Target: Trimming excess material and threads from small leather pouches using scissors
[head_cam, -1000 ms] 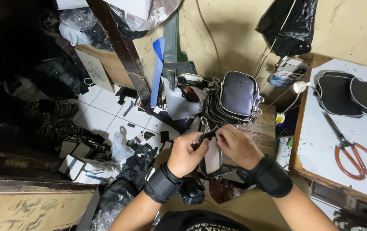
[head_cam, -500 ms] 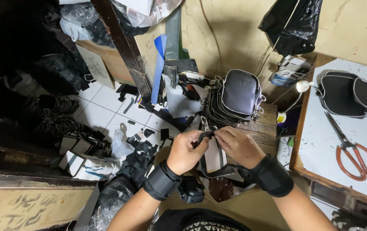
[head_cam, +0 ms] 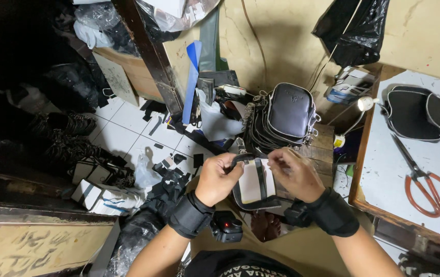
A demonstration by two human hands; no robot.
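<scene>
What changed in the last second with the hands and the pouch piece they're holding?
The left hand and right hand have turned the half-made pouch piece, so its pale lining with a black strip now faces up; a second ago mostly the dark edge showed. Both hands kept their hold. The stack of finished black pouches and the red-handled scissors on the table stayed put.

Red-handled scissors [head_cam: 425, 179] on white tabletop [head_cam: 384, 179]; stacked black zip pouches [head_cam: 284, 115] on wooden block; black plastic bag [head_cam: 353, 28] hanging; scraps on tiled floor [head_cam: 127, 128].
</scene>
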